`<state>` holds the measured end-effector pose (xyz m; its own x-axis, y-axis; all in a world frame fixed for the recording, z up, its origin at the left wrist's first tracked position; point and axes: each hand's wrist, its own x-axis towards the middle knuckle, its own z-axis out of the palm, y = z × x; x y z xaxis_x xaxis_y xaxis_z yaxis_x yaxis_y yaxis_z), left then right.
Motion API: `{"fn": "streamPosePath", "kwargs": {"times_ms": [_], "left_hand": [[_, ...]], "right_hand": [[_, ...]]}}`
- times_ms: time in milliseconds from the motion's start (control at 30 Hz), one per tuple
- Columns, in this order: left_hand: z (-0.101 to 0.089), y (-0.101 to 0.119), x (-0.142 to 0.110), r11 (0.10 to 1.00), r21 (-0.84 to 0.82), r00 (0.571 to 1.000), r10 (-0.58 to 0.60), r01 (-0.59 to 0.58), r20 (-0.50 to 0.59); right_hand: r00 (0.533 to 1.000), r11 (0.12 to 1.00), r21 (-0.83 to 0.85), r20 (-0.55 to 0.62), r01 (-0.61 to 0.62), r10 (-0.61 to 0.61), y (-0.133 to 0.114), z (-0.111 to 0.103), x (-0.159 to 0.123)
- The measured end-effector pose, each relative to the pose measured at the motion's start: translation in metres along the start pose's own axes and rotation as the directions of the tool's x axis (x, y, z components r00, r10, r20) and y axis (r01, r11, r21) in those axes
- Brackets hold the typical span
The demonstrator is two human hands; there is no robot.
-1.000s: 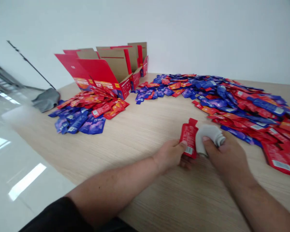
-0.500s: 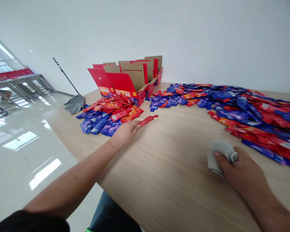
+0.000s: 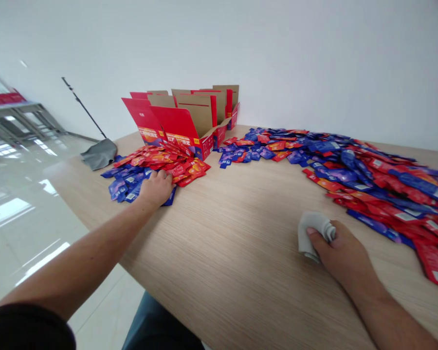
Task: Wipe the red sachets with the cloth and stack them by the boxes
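My left hand (image 3: 156,188) reaches far to the left and rests on the small pile of red and blue sachets (image 3: 146,167) in front of the boxes. Its fingers curl down on a red sachet (image 3: 175,171) at the pile's near edge. My right hand (image 3: 341,253) lies on the wooden table (image 3: 233,243) near the right. It is closed on a crumpled white cloth (image 3: 310,232), which presses on the tabletop. A big heap of red and blue sachets (image 3: 368,170) spreads just beyond and to the right of that hand.
Open red cardboard boxes (image 3: 190,119) stand at the table's far left corner against the white wall. On the shiny floor to the left lies a grey dustpan with a long handle (image 3: 99,153), and metal racks (image 3: 18,119) stand further off. The table's near edge runs diagonally beside my left arm.
My left hand carried a red sachet away from the cloth, leftward across the table, to the small pile. My right hand stayed on the table with the cloth. My head turned left.
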<state>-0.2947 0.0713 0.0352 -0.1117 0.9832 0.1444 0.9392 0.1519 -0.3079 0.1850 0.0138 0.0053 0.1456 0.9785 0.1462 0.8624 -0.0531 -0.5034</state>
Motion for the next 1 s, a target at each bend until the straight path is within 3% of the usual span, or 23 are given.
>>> {"fn": "streamPosePath", "kwargs": {"times_ms": [167,300,400,533,667,733,867,1000], "left_hand": [[-0.019,0.013,0.004,0.999,-0.034,0.992,0.001,0.004,0.13],[-0.035,0.047,0.003,0.992,-0.047,0.99,0.117,-0.113,0.079],[-0.05,0.101,0.0,0.925,-0.195,0.943,0.333,-0.325,0.011],[-0.077,0.2,0.0,0.711,-0.417,0.809,0.578,-0.566,-0.112],[-0.097,0.295,0.017,0.559,-0.47,0.711,0.657,-0.683,-0.251],[-0.102,0.334,0.031,0.539,-0.451,0.688,0.665,-0.711,-0.291],[-0.105,0.393,0.053,0.514,-0.394,0.638,0.702,-0.762,-0.318],[-0.107,0.425,0.062,0.494,-0.338,0.592,0.734,-0.801,-0.332]], "right_hand": [[0.995,0.994,0.061,-0.054,0.087,-0.083,0.0,0.001,-0.001],[0.992,0.989,0.077,-0.016,0.128,-0.127,-0.004,0.003,-0.002],[0.993,0.992,0.046,-0.01,0.115,-0.115,-0.004,0.004,-0.001],[0.994,0.994,0.006,0.008,0.106,-0.106,0.001,0.001,0.003],[0.994,0.995,-0.025,0.059,0.098,-0.096,0.002,-0.002,0.006],[0.993,0.995,-0.031,0.08,0.091,-0.088,0.001,-0.003,0.006],[0.993,0.997,-0.036,0.099,0.065,-0.062,-0.003,-0.003,0.007],[0.992,0.998,-0.038,0.116,0.049,-0.045,-0.004,-0.004,0.007]]}}
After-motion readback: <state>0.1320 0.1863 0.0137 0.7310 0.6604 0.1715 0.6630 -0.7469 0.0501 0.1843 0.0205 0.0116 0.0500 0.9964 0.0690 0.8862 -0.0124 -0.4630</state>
